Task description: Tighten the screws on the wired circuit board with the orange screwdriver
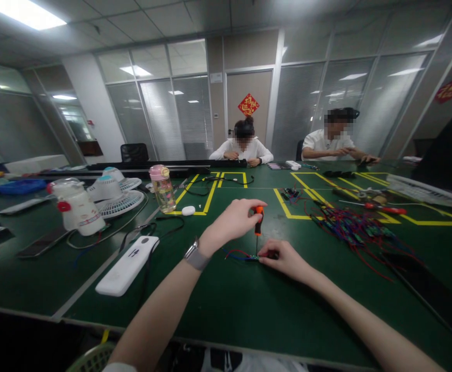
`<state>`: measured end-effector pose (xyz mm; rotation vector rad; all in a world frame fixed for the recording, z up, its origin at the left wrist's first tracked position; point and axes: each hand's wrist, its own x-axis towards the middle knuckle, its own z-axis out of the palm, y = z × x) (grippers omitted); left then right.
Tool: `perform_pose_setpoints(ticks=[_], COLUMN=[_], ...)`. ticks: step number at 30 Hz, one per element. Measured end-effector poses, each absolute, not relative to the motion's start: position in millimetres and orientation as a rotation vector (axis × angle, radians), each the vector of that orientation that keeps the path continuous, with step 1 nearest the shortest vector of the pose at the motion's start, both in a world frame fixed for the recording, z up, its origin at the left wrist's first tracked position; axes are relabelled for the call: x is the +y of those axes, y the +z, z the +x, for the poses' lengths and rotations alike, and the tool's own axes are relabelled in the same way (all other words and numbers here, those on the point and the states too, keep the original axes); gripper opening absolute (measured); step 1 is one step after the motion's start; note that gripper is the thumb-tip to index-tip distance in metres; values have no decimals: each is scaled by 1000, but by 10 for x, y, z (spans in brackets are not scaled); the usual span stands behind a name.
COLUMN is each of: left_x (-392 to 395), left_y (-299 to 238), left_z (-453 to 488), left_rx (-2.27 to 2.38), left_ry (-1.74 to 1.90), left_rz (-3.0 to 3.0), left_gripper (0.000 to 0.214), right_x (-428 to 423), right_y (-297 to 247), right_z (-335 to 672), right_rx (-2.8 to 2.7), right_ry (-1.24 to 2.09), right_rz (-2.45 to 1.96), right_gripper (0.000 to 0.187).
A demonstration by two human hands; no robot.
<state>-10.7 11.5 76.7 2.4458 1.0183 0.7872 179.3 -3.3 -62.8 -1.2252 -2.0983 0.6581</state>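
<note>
- Left hand (239, 214) curls around the upright screwdriver (259, 226), likely for screwdriving.
- Right hand (284, 258) pinches the circuit board (252, 258), toward the table's (218, 310) near edge.
- Turning calls for steadiness.

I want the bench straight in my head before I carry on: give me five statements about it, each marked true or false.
1. The left hand grips the screwdriver. True.
2. The watch is on the right wrist. False: it is on the left.
3. The right hand has its fingers at the board. True.
4. The screwdriver lies flat on the table. False: it stands about upright, tip down at the board.
5. The wire pile is to the right of both hands. True.
</note>
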Motion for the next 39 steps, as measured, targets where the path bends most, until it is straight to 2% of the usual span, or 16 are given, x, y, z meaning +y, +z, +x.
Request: perform_pose_setpoints(ticks=[4, 9, 14, 19, 32, 39], left_x=[351, 539, 650, 696, 629, 512], left_y=[923, 938, 834, 744, 700, 480], left_z=[-167, -197, -213, -183, -89, -131], left_rx=[946, 819, 509, 463, 468, 561], left_ry=[517, 491, 417, 477, 656, 980], left_rz=[2495, 2430, 2059, 1888, 2100, 2103], left_gripper=[39, 35, 30, 22, 21, 22], right_x=[-18, -46, -66, -55, -11, -25], right_y=[-630, -584, -563, -581, -611, -626], right_z=[1802, 1782, 1768, 1768, 1794, 1774], right_rx=[-2083, -2049, -2057, -2059, -2064, -2079], right_ry=[707, 723, 696, 681, 641, 639], right_rz=[-1226, -1255, -1262, -1257, -1258, -1226], right_gripper=[12, 11, 9, 9, 10, 14])
